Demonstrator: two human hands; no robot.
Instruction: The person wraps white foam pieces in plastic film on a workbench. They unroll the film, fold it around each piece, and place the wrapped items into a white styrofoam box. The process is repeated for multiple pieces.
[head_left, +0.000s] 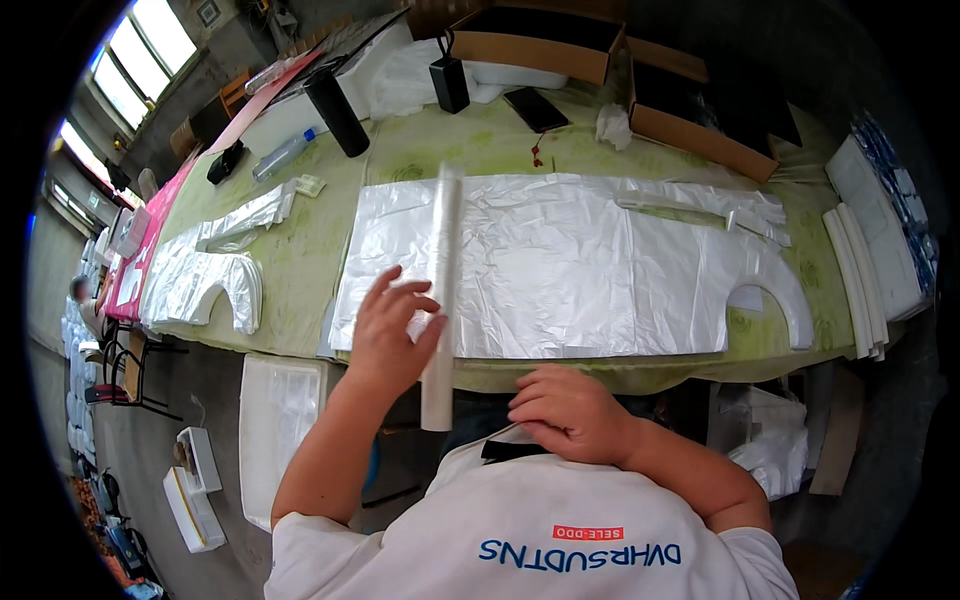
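Observation:
A large silvery-white plastic vest-type bag (560, 260) lies flat on the table, its two handles toward the right. Across its left part rests a long translucent tube (440, 290), whose near end juts past the table edge. My left hand (393, 335) is over the bag just left of this tube, fingers spread, thumb beside or touching it; I cannot tell which. Close to my shirt front, below the table edge, my right hand (570, 412) is closed with curled fingers, and whatever may be inside is hidden. Another white plastic piece with handles (215, 265) lies farther left.
At the back stand a black cylinder (337, 112), a black box-shaped item (450, 82), a phone (536, 108) and open cardboard boxes (690, 130). A clear bottle (284, 155) lies back left. White rolls (855, 280) sit at the right edge. A white bin (265, 420) is below.

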